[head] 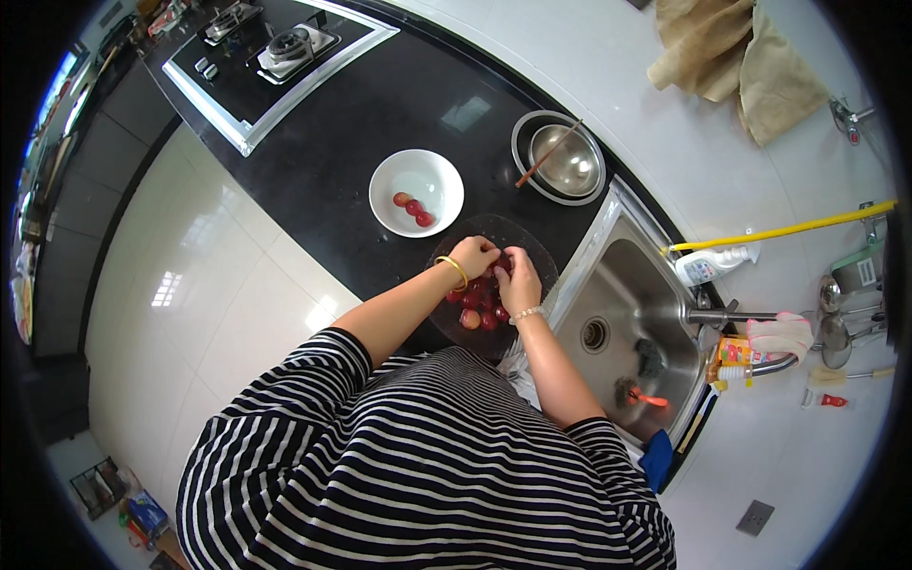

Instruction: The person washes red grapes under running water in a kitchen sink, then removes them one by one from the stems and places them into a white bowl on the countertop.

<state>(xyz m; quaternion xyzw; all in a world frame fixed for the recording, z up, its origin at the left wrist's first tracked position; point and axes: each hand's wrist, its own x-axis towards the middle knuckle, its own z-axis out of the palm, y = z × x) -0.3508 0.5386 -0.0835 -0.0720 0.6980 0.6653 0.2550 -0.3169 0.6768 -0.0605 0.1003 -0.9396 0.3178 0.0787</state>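
Several red grapes (481, 303) lie together in a dark, see-through round bowl (531, 228) at the counter's front edge. Over the bowl's middle, my left hand (475, 258), with a gold bangle at the wrist, has its fingertips pinched at the bunch. Close beside it, my right hand (520, 278), with a beaded bracelet, curls its fingers around a grape among the others. The fingers partly hide what they hold. Just beyond stands a white bowl (451, 171) with three reddish grapes (414, 207) in a row inside it.
Nested steel bowls (524, 146) with a chopstick (548, 153) across them stand at the back. The steel sink (605, 285) is to the right, holding an orange-handled brush (647, 400). A gas hob (249, 121) is at the upper left. A spray bottle (712, 265) stands behind the sink.
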